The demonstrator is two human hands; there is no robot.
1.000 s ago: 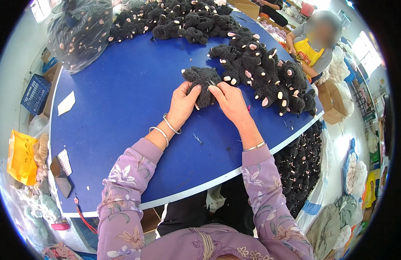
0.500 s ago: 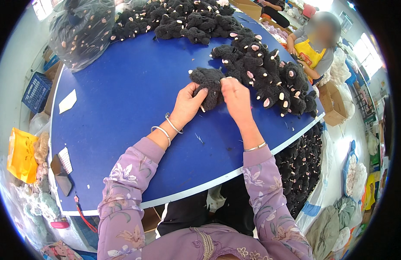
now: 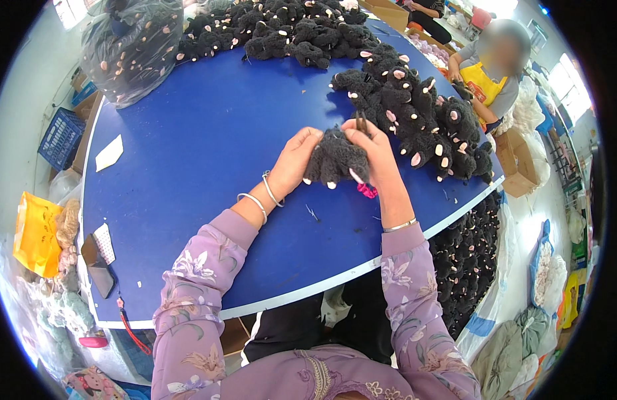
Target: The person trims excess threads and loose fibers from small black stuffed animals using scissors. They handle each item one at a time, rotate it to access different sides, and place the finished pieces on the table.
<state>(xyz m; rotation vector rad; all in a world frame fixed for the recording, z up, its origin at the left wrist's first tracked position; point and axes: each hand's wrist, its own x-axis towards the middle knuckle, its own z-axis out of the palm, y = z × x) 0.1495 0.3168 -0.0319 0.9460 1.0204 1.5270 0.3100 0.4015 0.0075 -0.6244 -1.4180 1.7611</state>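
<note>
A small black fuzzy plush toy (image 3: 336,160) with pale-tipped limbs is between my two hands, just above the blue table. My left hand (image 3: 299,155) pinches its left edge between thumb and fingers. My right hand (image 3: 375,153) is closed at its right upper edge. Dark narrow blades (image 3: 361,122) stick up from the right fingers, like those of small scissors. A bright pink coiled piece (image 3: 367,191) shows below the right palm; whether it belongs to the scissors is hidden.
Heaped black plush toys (image 3: 402,100) curve along the table's far and right sides. A clear bag of them (image 3: 128,53) stands far left. The blue table (image 3: 188,167) also bears a white paper piece (image 3: 109,153) and a dark folded case (image 3: 98,267). A co-worker (image 3: 492,80) is at far right.
The plush has been turned, so several pale tips now point toward me. My right hand has come round its edge, and the blades and pink piece have come into view.
</note>
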